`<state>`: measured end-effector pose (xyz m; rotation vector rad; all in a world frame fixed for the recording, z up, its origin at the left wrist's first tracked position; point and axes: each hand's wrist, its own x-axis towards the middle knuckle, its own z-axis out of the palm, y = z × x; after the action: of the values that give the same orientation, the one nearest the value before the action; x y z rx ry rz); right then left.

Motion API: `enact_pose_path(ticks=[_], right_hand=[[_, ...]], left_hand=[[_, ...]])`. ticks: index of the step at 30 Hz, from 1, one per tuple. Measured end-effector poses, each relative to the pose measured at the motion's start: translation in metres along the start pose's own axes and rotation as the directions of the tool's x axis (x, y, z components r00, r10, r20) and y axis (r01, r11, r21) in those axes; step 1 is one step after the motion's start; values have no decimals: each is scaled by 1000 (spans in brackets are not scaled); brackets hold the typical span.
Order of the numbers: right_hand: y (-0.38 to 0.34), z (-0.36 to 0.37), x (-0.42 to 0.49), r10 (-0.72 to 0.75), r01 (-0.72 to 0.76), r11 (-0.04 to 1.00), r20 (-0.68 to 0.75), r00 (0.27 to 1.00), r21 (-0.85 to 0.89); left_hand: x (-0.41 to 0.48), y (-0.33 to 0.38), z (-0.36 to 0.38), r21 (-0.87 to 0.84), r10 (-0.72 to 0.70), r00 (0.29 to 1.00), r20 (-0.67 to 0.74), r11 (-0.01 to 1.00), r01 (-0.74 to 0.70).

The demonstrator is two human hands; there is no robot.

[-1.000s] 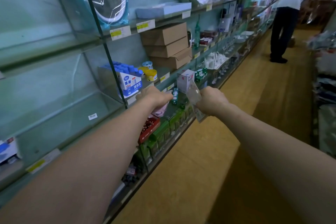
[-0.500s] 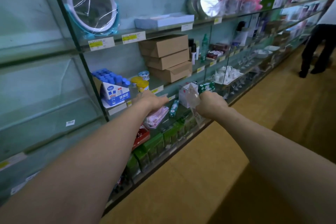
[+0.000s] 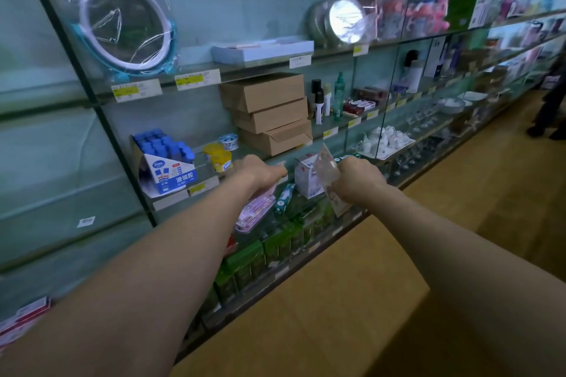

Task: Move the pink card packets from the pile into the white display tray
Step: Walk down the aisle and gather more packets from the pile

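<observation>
My left hand (image 3: 262, 173) reaches over a glass shelf and grips a stack of pink card packets (image 3: 255, 212) from above; the stack hangs down and toward me below the fingers. My right hand (image 3: 356, 182) is closed on a clear-wrapped pinkish packet (image 3: 327, 169) that sticks up from the fist, with more packet showing below it. A white display tray (image 3: 277, 50) sits on the upper shelf, above and between both hands; pink items lie inside it at its left end.
Brown cardboard boxes (image 3: 269, 112) are stacked just behind the hands. A blue-capped bottle display box (image 3: 167, 162) stands to the left, a small white box (image 3: 307, 179) between the hands. Green boxes (image 3: 260, 257) line the shelf below. A person's legs (image 3: 548, 113) stand far right in the aisle.
The view has tilted up and turned left, so the upper shelf and white tray show fully. Both hands stay at the shelf front holding their packets; the standing person has slid to the right edge.
</observation>
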<state>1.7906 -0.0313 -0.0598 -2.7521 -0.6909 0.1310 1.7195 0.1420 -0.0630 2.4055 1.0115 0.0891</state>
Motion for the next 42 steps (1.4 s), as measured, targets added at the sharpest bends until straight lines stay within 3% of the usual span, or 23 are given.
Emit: enact_pose_path(ticks=[29, 38, 42], right_hand=[[-2, -14, 294, -224, 226, 974, 66, 972, -17], [8, -36, 351, -434, 434, 901, 49, 899, 10], [20, -58, 372, -531, 531, 847, 26, 847, -16]], left_hand=[[239, 91, 2, -88, -124, 989, -76, 989, 117], [254, 124, -4, -248, -247, 963, -110, 945, 214], [243, 152, -10, -295, -293, 935, -200, 928, 228]])
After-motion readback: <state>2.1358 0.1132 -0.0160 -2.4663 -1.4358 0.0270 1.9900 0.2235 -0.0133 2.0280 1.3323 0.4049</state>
